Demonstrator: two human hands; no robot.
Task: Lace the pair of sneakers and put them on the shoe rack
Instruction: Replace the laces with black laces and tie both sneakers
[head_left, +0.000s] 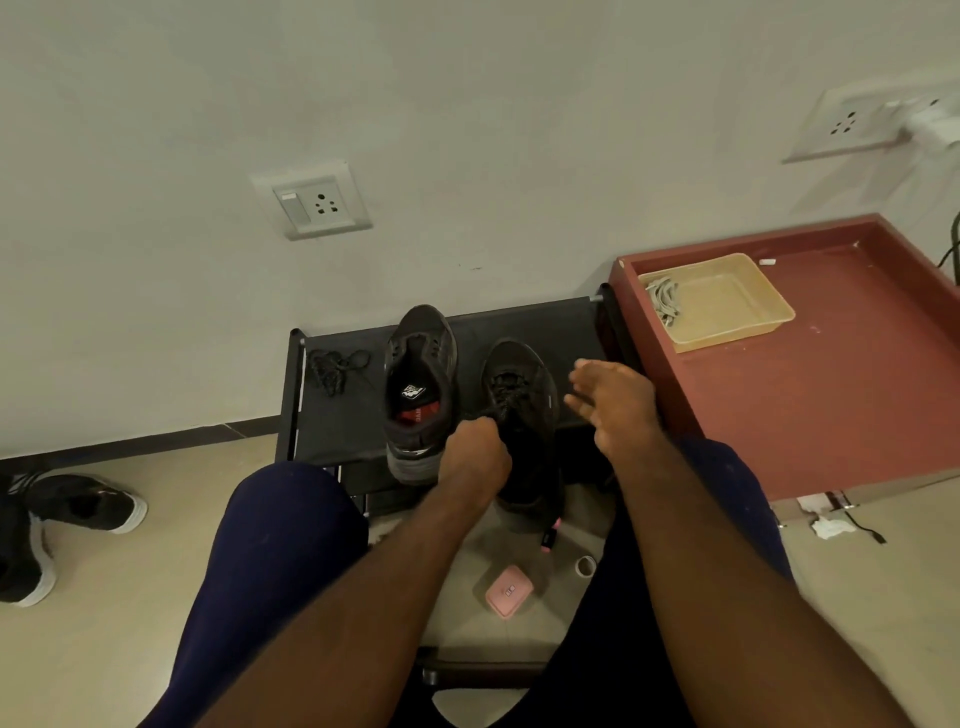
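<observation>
Two black sneakers stand on the black shoe rack (561, 322), toes toward the wall. The left sneaker (421, 364) has no lace and its insole shows. The right sneaker (524, 395) carries a black lace through its eyelets. My left hand (475, 457) is curled into a fist over that shoe's tongue and grips the lace end. My right hand (613, 402) hovers just right of the same shoe with fingers spread and holds nothing. A loose black lace (337, 366) lies bunched on the rack's left end.
A dark red table (841, 395) with a beige tray (722, 306) stands right of the rack. Another black-and-white shoe pair (62, 519) lies on the floor at the left. A pink case (509, 592) and a tape roll (586, 565) lie between my knees.
</observation>
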